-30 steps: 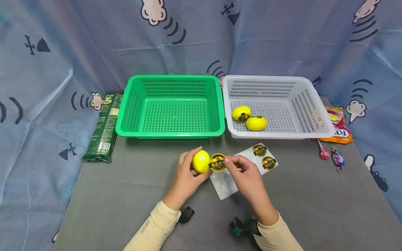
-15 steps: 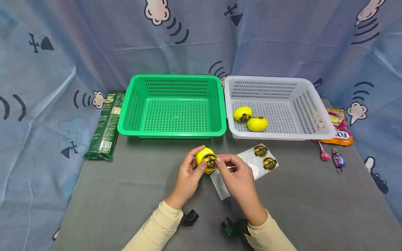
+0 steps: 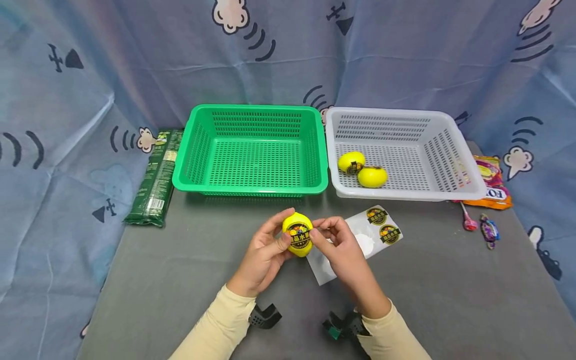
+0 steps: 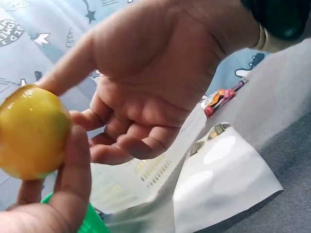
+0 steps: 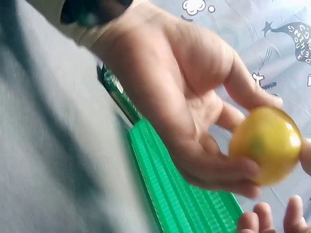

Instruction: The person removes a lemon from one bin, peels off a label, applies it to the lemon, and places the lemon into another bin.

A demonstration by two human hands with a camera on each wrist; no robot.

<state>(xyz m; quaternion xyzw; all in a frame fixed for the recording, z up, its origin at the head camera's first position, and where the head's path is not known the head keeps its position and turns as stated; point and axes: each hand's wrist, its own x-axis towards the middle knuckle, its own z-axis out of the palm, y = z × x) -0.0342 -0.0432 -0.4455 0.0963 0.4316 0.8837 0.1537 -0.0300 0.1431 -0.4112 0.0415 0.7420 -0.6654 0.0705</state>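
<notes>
A yellow lemon [image 4: 31, 133] is gripped by my left hand [image 3: 260, 252], its fingers round the left and far sides in the head view. A round black and gold fruit sticker [image 3: 299, 234] lies across the lemon's near face. My left thumb rests at the sticker's left edge. With thumb and forefinger my right hand [image 3: 344, 252] pinches the lemon's right side, thumb at the sticker's right end. In the right wrist view the lemon [image 5: 265, 145] shows its unstickered side. Below the hands lies a white sticker sheet [image 3: 325, 272], still carrying two round stickers [image 3: 389, 234].
Behind the hands stand a green basket [image 3: 249, 190] and a white basket [image 3: 407, 195], the white one holding two stickered lemons [image 3: 372, 177]. A green packet [image 3: 153, 187] lies far left. At right are an orange snack bag [image 3: 492, 197], a lollipop [image 3: 469, 223] and a wrapped candy [image 3: 489, 231].
The sticker, earlier held out beside the lemon by my right hand, now lies against its face. My right hand has moved left to the lemon; the left thumb has come onto the sticker.
</notes>
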